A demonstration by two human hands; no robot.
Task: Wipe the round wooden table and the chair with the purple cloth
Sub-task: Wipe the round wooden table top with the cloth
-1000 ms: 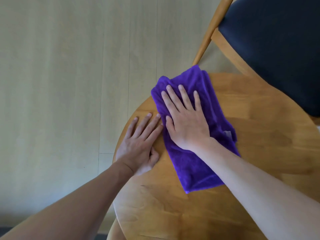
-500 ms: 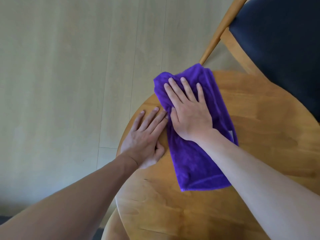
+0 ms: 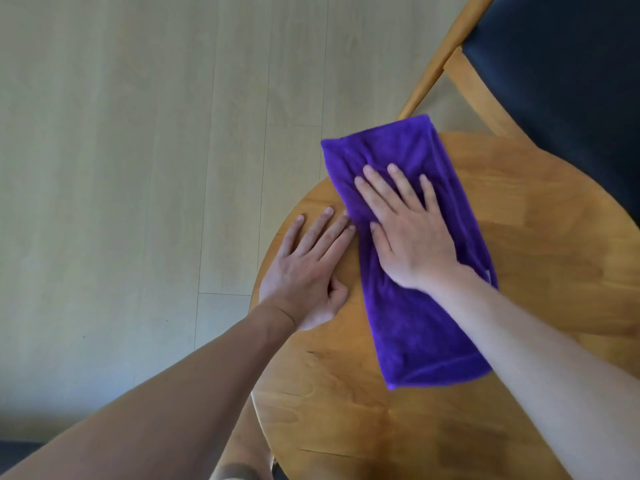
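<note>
— Why is the right hand [image 3: 412, 233] flat?
— Its grip is spread, pressing the purple cloth [image 3: 412, 258] onto the surface [image 3: 519, 271] near the far-left rim.
— And the left hand [image 3: 304, 271]?
— Fingers straight, just beside the cloth, probably bracing. The chair [image 3: 554, 81] waits.

The floor [image 3: 138, 168] is pale, greyish-beige wood-look planking, its long seams running away from the viewer with a few short cross joints. Soft, even light falls across it, brighter toward the top and dimmer toward the lower left. At the bottom left corner a dark strip [image 3: 17, 448] cuts across the floor's edge; what it is cannot be told.
</note>
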